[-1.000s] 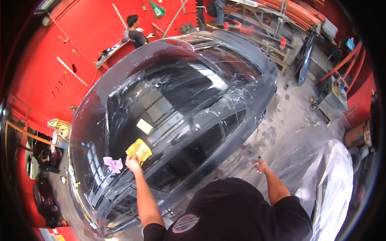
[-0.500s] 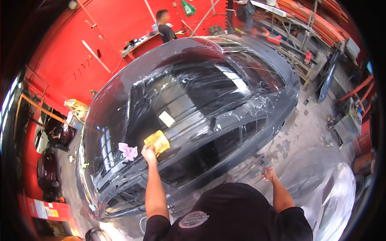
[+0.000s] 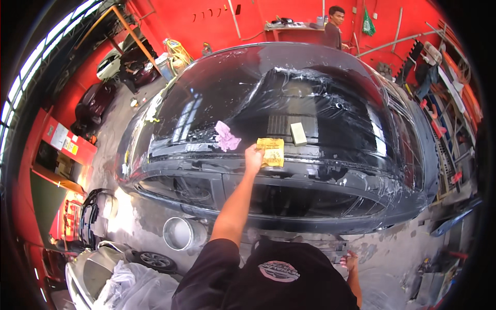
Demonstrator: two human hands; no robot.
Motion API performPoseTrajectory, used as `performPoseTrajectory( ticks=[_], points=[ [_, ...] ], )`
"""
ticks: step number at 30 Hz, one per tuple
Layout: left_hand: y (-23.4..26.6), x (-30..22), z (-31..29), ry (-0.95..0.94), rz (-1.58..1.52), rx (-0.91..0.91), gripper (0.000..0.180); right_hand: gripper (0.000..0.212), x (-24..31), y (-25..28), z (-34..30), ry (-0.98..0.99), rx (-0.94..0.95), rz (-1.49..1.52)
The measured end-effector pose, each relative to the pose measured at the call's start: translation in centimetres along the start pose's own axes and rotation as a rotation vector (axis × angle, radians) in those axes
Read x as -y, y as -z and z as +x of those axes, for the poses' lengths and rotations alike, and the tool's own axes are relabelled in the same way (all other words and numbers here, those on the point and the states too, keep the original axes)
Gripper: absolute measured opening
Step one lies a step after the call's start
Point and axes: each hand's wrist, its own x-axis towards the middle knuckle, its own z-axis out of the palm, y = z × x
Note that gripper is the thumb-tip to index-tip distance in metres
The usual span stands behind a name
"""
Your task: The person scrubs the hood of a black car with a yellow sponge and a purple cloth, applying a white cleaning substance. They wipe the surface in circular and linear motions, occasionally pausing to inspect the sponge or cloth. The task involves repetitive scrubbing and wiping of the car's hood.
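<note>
My left hand [image 3: 254, 158] pinches the left edge of a yellow sheet of sandpaper [image 3: 273, 152], which lies on the near side of a dark car's roof [image 3: 217, 98]. Just to the right of the sheet rests a pale yellow rectangular block [image 3: 298, 133]. A crumpled pink-purple cloth or paper [image 3: 226, 136] is on the left of that hand, also on the roof. My right hand [image 3: 351, 260] hangs low at my right side, away from the car, its fingers loosely curled and apart, with nothing visible in them.
A bucket [image 3: 182, 233] of greyish liquid stands on the floor near the car. Plastic sheeting [image 3: 135, 283] drapes over parts at lower left, beside a wheel [image 3: 155, 261]. Across the car, a person [image 3: 335, 28] stands near a wall bench [image 3: 294, 25]. Racked parts [image 3: 454, 88] line the right.
My view has turned, so the car sits more level and the bucket has come into sight. My left hand still grips the sandpaper beside the block. My right hand stays low at my side.
</note>
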Motion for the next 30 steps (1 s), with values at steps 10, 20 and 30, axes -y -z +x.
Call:
performPoseTrajectory(
  ticks=[10, 20, 30],
  points=[
    [0.0, 0.8, 1.1, 0.003, -0.077, 0.043, 0.033, 0.065, 3.9, -2.6, -0.2, 0.256, -0.022, -0.106],
    [-7.3, -3.2, -11.2, 0.316, -0.267, 0.267, 0.032, 0.075, 29.1, -18.2, -16.7, 0.962, 0.243, -0.203],
    [-10.1, -9.3, -19.7, 0.589, -0.271, 0.697, 0.033, 0.036, 32.0, -17.2, -18.0, 1.135, 0.361, -0.256]
  ],
)
